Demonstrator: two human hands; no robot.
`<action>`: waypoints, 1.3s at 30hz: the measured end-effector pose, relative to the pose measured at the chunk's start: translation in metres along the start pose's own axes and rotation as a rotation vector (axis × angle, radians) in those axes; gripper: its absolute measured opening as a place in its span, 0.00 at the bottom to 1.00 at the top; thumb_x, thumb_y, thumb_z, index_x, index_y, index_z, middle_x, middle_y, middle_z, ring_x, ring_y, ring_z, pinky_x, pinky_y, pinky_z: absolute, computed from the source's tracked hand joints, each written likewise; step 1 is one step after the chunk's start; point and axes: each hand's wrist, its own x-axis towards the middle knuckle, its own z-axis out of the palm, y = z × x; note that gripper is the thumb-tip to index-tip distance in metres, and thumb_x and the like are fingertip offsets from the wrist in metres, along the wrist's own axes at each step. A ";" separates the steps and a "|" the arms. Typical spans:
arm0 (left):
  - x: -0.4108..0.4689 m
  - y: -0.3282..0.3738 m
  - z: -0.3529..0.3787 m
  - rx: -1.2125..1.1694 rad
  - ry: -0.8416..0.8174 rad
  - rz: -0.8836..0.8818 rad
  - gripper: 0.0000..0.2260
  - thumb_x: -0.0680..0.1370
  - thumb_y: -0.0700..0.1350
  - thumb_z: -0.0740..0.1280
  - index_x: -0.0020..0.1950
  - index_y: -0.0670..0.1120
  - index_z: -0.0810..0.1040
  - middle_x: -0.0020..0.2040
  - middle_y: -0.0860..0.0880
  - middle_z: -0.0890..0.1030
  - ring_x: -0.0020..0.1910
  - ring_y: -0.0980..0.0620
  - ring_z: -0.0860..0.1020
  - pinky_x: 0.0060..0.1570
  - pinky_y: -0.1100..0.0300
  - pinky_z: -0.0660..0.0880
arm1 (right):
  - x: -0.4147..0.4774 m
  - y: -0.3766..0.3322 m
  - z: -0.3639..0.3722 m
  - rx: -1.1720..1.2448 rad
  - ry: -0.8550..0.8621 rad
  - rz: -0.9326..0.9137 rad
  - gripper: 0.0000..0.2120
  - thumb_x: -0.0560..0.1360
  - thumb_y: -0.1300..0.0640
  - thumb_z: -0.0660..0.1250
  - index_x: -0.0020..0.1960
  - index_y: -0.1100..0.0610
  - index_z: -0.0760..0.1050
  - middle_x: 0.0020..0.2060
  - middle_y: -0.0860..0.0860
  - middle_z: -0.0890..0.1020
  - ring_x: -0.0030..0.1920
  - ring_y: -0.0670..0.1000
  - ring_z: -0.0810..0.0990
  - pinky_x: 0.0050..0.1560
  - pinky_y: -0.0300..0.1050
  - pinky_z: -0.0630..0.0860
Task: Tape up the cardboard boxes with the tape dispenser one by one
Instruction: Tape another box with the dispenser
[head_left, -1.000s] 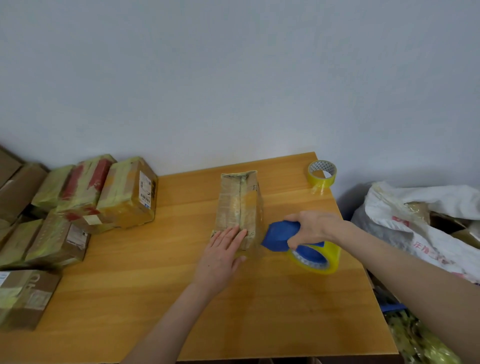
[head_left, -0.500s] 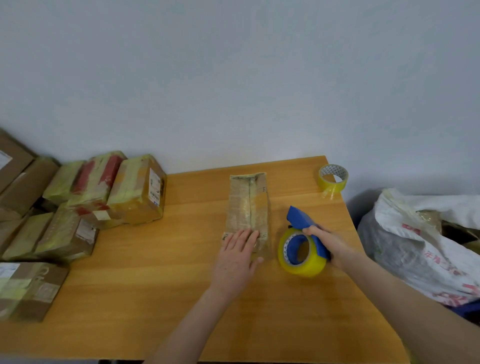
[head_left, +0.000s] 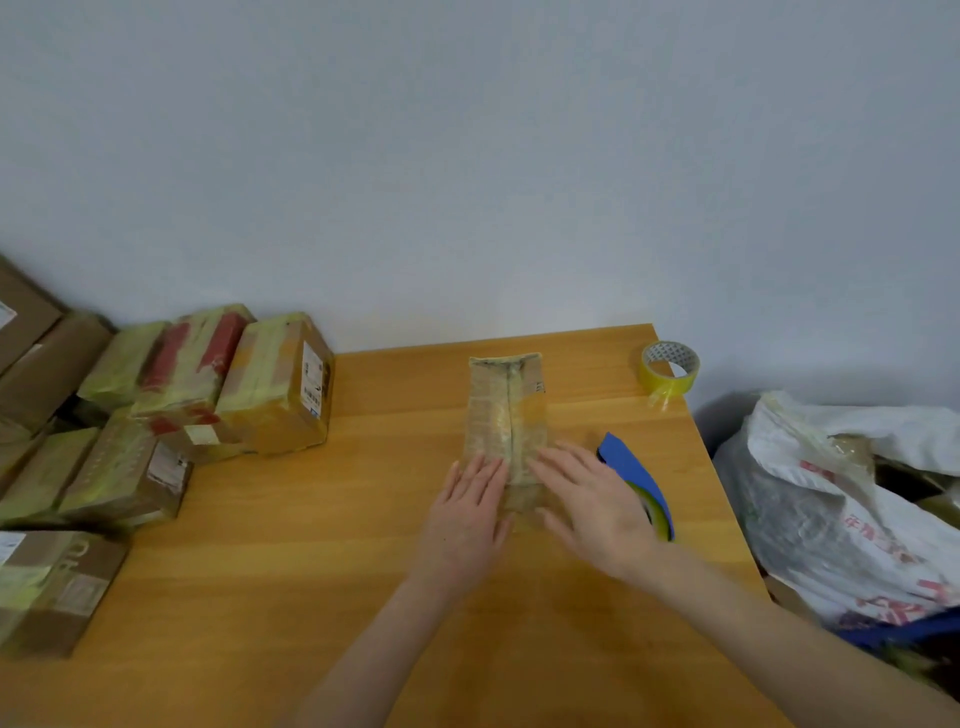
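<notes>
Where half a second ago the right hand (head_left: 592, 514) gripped the blue handle of the tape dispenser (head_left: 631, 467), it has now let go and come across to the cardboard box (head_left: 506, 410). Its fingers are straight and spread, reaching onto the box's near right edge and holding nothing. The left hand (head_left: 467, 512) stays where it was, lying flat with straight fingers on the near left part of the same box, gripping nothing either. The dispenser now rests on the table (head_left: 311, 597) just to the right of the box, its blue body showing past the right hand's knuckles and its yellow roll largely hidden behind that hand. The box itself has not shifted: it lies lengthwise in the middle of the table, one end toward the wall, with shiny tape running along its top seam.

By count there are two hands, one box under them and one dispenser. One loose tape roll (head_left: 669, 369) — yellow, lying flat — sits by the table's far right corner, well apart from the box. At the left edge stands a pile of taped boxes (head_left: 280, 384). About eight can be made out, though the edge of the view cuts some off. To the right of the table slumps one white bag (head_left: 831, 519) with red print.
</notes>
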 end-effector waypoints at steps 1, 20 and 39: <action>0.002 0.002 0.000 0.008 -0.001 0.003 0.26 0.77 0.54 0.53 0.70 0.44 0.73 0.67 0.49 0.76 0.69 0.50 0.72 0.69 0.47 0.62 | 0.002 -0.011 0.005 -0.034 -0.027 -0.050 0.31 0.66 0.48 0.77 0.66 0.56 0.76 0.62 0.51 0.79 0.65 0.56 0.77 0.56 0.53 0.80; 0.005 0.002 0.007 -0.713 0.174 -0.304 0.26 0.84 0.50 0.54 0.79 0.45 0.49 0.79 0.52 0.47 0.76 0.58 0.46 0.73 0.62 0.48 | 0.006 -0.028 0.000 0.331 -0.292 0.335 0.28 0.82 0.46 0.57 0.79 0.49 0.53 0.79 0.47 0.41 0.57 0.50 0.79 0.55 0.46 0.77; 0.001 -0.006 0.005 -1.300 0.287 -0.765 0.09 0.73 0.37 0.72 0.53 0.42 0.82 0.43 0.49 0.84 0.44 0.53 0.82 0.50 0.55 0.80 | 0.013 -0.019 0.009 0.769 0.012 0.756 0.22 0.74 0.54 0.73 0.65 0.58 0.73 0.39 0.48 0.83 0.42 0.47 0.82 0.45 0.43 0.80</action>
